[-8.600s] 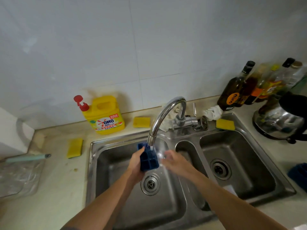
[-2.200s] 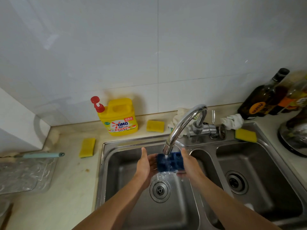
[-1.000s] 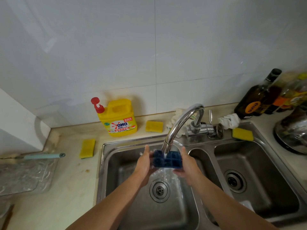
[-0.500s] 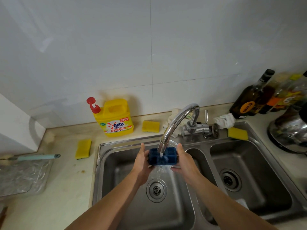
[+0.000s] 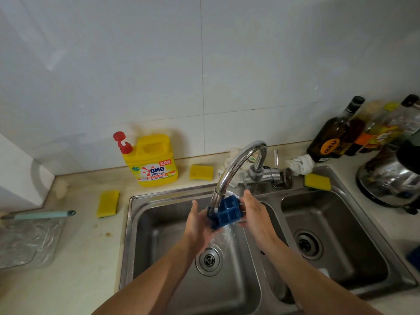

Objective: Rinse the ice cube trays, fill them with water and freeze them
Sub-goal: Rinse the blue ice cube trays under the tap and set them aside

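Note:
A small dark blue ice cube tray [image 5: 227,213] is held under the chrome faucet [image 5: 236,167] above the left sink basin [image 5: 159,242]. The tray is tilted, its open cells facing me, and water spills off its lower edge toward the drain. My left hand [image 5: 198,220] holds the tray's left end. My right hand [image 5: 254,211] holds its right end, thumb along the top edge. Part of the tray is hidden behind the faucet spout.
A yellow detergent jug [image 5: 153,162] and yellow sponges [image 5: 108,203] sit on the counter behind and left of the sink. The right basin [image 5: 341,242] lies beside my right forearm. Bottles [image 5: 334,135] and a steel kettle [image 5: 391,180] stand at the right. A plastic tray [image 5: 25,242] lies far left.
The tray has tipped from level to tilted, its cells now turned toward me, and water pours out of it. Both hands stay on its ends under the spout.

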Motion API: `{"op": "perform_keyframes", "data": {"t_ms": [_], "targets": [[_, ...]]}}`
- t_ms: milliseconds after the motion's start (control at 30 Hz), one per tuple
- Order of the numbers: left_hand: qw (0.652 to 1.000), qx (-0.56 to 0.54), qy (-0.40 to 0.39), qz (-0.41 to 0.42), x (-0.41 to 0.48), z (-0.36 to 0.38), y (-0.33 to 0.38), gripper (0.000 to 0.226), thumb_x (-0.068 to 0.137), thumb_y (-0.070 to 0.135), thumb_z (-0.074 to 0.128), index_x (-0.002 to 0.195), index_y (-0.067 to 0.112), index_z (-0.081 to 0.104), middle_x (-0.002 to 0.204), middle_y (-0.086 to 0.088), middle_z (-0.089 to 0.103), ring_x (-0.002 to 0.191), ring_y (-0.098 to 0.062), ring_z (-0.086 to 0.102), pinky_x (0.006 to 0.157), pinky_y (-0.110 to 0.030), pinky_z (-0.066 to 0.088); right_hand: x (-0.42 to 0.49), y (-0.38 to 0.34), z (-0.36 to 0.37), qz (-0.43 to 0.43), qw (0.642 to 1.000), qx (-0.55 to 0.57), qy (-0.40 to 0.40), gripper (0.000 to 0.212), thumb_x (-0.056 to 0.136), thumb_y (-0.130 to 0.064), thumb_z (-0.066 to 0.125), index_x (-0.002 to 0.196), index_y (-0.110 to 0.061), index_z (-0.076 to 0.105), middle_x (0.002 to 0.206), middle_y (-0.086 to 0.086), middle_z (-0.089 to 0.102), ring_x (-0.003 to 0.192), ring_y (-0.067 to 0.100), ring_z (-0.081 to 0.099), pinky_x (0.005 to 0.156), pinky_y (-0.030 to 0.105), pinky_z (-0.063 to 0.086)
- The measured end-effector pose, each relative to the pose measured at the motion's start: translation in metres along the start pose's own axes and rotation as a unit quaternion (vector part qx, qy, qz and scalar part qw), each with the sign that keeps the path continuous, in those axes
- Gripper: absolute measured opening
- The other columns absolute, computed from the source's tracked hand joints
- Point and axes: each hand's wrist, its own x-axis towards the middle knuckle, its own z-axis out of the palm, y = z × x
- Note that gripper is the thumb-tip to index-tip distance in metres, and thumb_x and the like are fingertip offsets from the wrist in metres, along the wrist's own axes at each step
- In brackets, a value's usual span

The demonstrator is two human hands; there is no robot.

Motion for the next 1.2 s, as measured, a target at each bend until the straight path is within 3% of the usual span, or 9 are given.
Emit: {"op": "perform_keyframes", "data": {"t_ms": [100, 200, 433, 600, 700, 800, 967, 1100, 1200], "targets": [[0.996, 0.038, 0.067, 0.033, -0.005, -0.001, 0.01, 0.074, 0.101, 0.068, 0.025, 0.122, 0.011, 0.067, 0.11, -0.013, 0.077, 0.111, -0.029, 0.068, 0.081, -0.037, 0.051, 0.0, 0.002, 0.001, 0.011, 1.0, 0.018, -0.007, 0.047, 0.109, -0.049, 0.032, 0.102, -0.021, 0.069, 0.102, 0.011, 0.074, 0.097, 0.025, 0.072, 0.086, 0.041, 0.06], [0.987, 0.066, 0.123, 0.081, -0.017, -0.006, 0.022, 0.059, 0.102, 0.059, 0.037, 0.111, 0.011, 0.071, 0.099, -0.01, 0.078, 0.1, -0.027, 0.071, 0.076, -0.035, 0.053, 0.001, 0.01, 0.006, 0.075, 0.994, 0.07, -0.043, 0.049, 0.109, -0.049, 0.033, 0.117, -0.014, 0.065, 0.112, 0.014, 0.071, 0.104, 0.026, 0.07, 0.089, 0.043, 0.06], [0.975, 0.11, 0.144, 0.131, -0.044, -0.012, 0.043, 0.053, 0.104, 0.052, 0.043, 0.1, 0.012, 0.077, 0.091, -0.007, 0.079, 0.084, -0.023, 0.073, 0.076, -0.035, 0.055, 0.008, 0.023, 0.034, 0.19, 0.95, 0.224, -0.104, 0.058, 0.107, -0.055, 0.034, 0.131, -0.008, 0.057, 0.119, 0.016, 0.068, 0.107, 0.033, 0.067, 0.088, 0.046, 0.053], [0.963, 0.159, 0.137, 0.171, -0.06, -0.014, 0.043, 0.05, 0.105, 0.049, 0.042, 0.106, 0.014, 0.076, 0.096, -0.005, 0.079, 0.094, -0.023, 0.075, 0.088, -0.036, 0.058, 0.014, 0.026, 0.04, 0.19, 0.94, 0.254, -0.125, 0.063, 0.107, -0.056, 0.032, 0.14, -0.007, 0.053, 0.126, 0.016, 0.068, 0.116, 0.033, 0.064, 0.109, 0.055, 0.045], [0.962, 0.165, 0.132, 0.174, -0.061, -0.015, 0.038, 0.044, 0.107, 0.044, 0.039, 0.107, 0.019, 0.075, 0.099, -0.003, 0.079, 0.1, -0.022, 0.072, 0.093, -0.036, 0.055, 0.016, 0.02, 0.034, 0.153, 0.954, 0.236, -0.109, 0.059, 0.107, -0.054, 0.035, 0.13, -0.007, 0.061, 0.117, 0.017, 0.072, 0.11, 0.032, 0.069, 0.101, 0.051, 0.053], [0.97, 0.138, 0.123, 0.158, -0.056, -0.012, 0.033, 0.045, 0.108, 0.043, 0.037, 0.107, 0.017, 0.074, 0.099, -0.005, 0.078, 0.101, -0.022, 0.069, 0.083, -0.032, 0.053, 0.017, 0.012, 0.024, 0.114, 0.97, 0.192, -0.093, 0.056, 0.106, -0.054, 0.037, 0.119, -0.009, 0.067, 0.108, 0.015, 0.076, 0.101, 0.027, 0.073, 0.085, 0.04, 0.058], [0.984, 0.103, 0.084, 0.118, -0.04, 0.003, 0.022, 0.056, 0.106, 0.055, 0.03, 0.118, 0.016, 0.068, 0.109, -0.006, 0.077, 0.109, -0.027, 0.068, 0.092, -0.041, 0.052, 0.016, 0.002, 0.005, 0.055, 0.991, 0.11, -0.054, 0.047, 0.105, -0.052, 0.042, 0.107, -0.014, 0.07, 0.1, 0.012, 0.076, 0.095, 0.025, 0.075, 0.085, 0.04, 0.061], [0.989, 0.109, 0.056, 0.077, -0.028, 0.014, 0.011, 0.058, 0.104, 0.06, 0.031, 0.116, 0.018, 0.069, 0.105, -0.008, 0.078, 0.099, -0.026, 0.069, 0.075, -0.035, 0.052, 0.012, 0.003, -0.016, 0.002, 0.999, 0.03, -0.028, 0.029, 0.1, -0.043, 0.058, 0.101, -0.015, 0.065, 0.098, 0.01, 0.071, 0.084, 0.019, 0.073, 0.069, 0.031, 0.063], [0.989, 0.126, 0.059, 0.053, -0.026, 0.024, 0.001, 0.039, 0.104, 0.045, 0.045, 0.11, 0.016, 0.07, 0.103, -0.012, 0.076, 0.096, -0.027, 0.067, 0.079, -0.037, 0.052, 0.013, 0.011, -0.025, 0.032, 0.999, 0.02, -0.004, 0.024, 0.099, -0.037, 0.062, 0.105, -0.013, 0.065, 0.097, 0.009, 0.074, 0.083, 0.024, 0.076, 0.075, 0.046, 0.064]]}}
